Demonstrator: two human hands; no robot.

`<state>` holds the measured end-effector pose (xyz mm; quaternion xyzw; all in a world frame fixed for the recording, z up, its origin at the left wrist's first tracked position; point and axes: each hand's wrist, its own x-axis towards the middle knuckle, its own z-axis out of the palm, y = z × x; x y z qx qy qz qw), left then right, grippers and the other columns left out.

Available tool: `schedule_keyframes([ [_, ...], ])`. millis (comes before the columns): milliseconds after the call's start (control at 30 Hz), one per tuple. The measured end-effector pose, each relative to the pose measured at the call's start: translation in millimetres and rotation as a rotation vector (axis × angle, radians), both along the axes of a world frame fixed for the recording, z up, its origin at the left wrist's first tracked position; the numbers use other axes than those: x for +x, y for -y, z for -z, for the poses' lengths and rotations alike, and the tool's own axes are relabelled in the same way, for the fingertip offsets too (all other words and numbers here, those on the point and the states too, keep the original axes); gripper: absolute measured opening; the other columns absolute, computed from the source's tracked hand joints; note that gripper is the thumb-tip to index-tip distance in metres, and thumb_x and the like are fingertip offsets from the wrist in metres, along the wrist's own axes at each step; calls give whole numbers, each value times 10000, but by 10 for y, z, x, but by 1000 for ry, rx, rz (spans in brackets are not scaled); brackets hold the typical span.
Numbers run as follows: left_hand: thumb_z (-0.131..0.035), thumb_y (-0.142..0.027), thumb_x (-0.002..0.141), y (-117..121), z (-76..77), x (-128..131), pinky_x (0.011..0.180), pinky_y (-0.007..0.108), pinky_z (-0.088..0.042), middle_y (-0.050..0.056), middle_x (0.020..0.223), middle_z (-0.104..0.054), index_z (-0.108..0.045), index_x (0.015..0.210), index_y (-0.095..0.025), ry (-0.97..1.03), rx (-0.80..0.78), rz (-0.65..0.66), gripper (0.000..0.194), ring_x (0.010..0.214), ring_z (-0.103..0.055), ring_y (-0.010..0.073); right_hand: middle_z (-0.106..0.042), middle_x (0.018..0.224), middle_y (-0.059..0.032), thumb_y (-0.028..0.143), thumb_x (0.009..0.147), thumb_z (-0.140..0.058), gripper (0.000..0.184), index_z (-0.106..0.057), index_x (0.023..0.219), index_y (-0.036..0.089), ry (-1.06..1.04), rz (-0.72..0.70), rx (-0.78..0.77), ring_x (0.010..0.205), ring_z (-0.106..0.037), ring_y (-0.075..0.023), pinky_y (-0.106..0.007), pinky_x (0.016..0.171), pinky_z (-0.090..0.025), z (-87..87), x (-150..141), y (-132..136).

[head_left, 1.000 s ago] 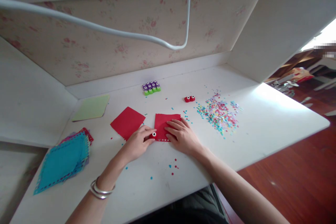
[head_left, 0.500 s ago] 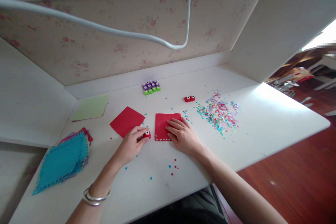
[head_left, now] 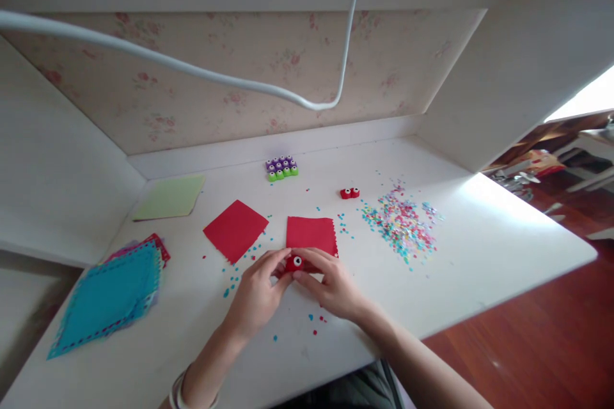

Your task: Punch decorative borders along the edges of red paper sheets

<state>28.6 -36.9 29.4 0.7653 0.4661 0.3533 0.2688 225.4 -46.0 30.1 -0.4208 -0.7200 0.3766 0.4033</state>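
A small red craft punch (head_left: 295, 262) with a round white top is pinched between the fingertips of my left hand (head_left: 261, 287) and my right hand (head_left: 330, 278). Both hands meet over the near edge of a red paper square (head_left: 311, 233), whose right edge is punched into small notches. My fingers hide its near edge. Left of it lies a second red paper square (head_left: 236, 230), turned cornerwise. Small blue and red paper bits (head_left: 233, 280) are strewn around both squares.
Purple and green punches (head_left: 282, 168) stand in rows at the back. Two red punches (head_left: 350, 193) sit left of a confetti pile (head_left: 403, 217). Blue punched sheets (head_left: 110, 294) and pale green sheets (head_left: 169, 197) lie at left. A white cable (head_left: 288, 94) hangs above.
My left hand has brought the red punch right to the red paper. My right hand has left its flat rest on that sheet and taken hold of the punch too.
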Motion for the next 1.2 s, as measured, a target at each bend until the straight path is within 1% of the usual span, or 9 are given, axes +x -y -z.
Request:
schedule_keyframes([
  [133,-601,-349,925,-23,38,30,797,311,-584,76,1183,-637,-586,1232,-239,-60,6,15,327,861,-672,175,-716,986,-61,346,898,-625,248,-673,1112,232,-92,136,-118,782,-685,-167,-284,680,-566,52,64,-5],
  [267,-580,-434,919,-97,168,-60,879,400,-549,97,1109,-635,-631,1141,-200,-224,100,-115,327,964,-651,240,-746,962,-68,418,865,-635,299,-676,1081,216,-211,284,-215,858,-716,-212,-339,753,-577,24,509,-232],
  [467,-629,-427,878,-106,231,48,853,429,-514,94,1022,-644,-655,1060,-205,-417,191,-168,289,933,-639,278,-750,874,-37,520,785,-644,377,-719,1021,236,246,849,-180,803,-695,-207,-320,710,-525,4,1367,-896],
  [667,-665,-348,860,-89,179,127,852,418,-494,78,1026,-653,-679,1031,-214,-437,159,-183,218,887,-646,262,-743,848,-73,464,741,-670,359,-729,958,184,402,890,-205,771,-678,-236,-336,702,-487,111,1590,-1397],
  [800,-579,-268,920,-92,200,50,857,405,-492,80,1016,-649,-679,1064,-199,-380,115,-153,189,915,-632,247,-696,1093,-127,468,768,-648,462,-677,1124,174,461,938,-107,882,-655,-259,-399,831,-474,12,1466,-1324],
  [867,-517,-202,941,-99,218,15,853,390,-495,81,1012,-644,-677,1072,-189,-345,90,-148,206,910,-630,230,-666,1155,-124,474,840,-582,420,-664,1142,193,474,907,45,857,-647,-242,-412,840,-483,-56,1263,-1091],
  [933,-505,-163,931,-105,230,3,842,379,-497,79,1015,-641,-674,1081,-194,-334,78,-151,228,906,-630,222,-692,1067,-108,456,900,-527,340,-686,1062,204,453,678,158,846,-649,-236,-398,789,-519,-91,950,-766],
  [1067,-549,-152,894,-111,229,25,832,380,-486,71,1028,-649,-679,1075,-229,-360,84,-162,236,923,-632,232,-578,1354,-106,413,863,-637,475,-570,1302,244,611,154,299,1247,-508,-310,-497,1031,-428,-30,241,-213],
  [1200,-562,-176,903,-115,214,37,829,378,-487,72,1000,-655,-693,1031,-210,-342,65,-170,186,917,-636,230,-626,1303,-106,367,885,-623,444,-573,1298,214,629,117,298,1221,-548,-293,-511,1094,-374,98,-94,-119],
])
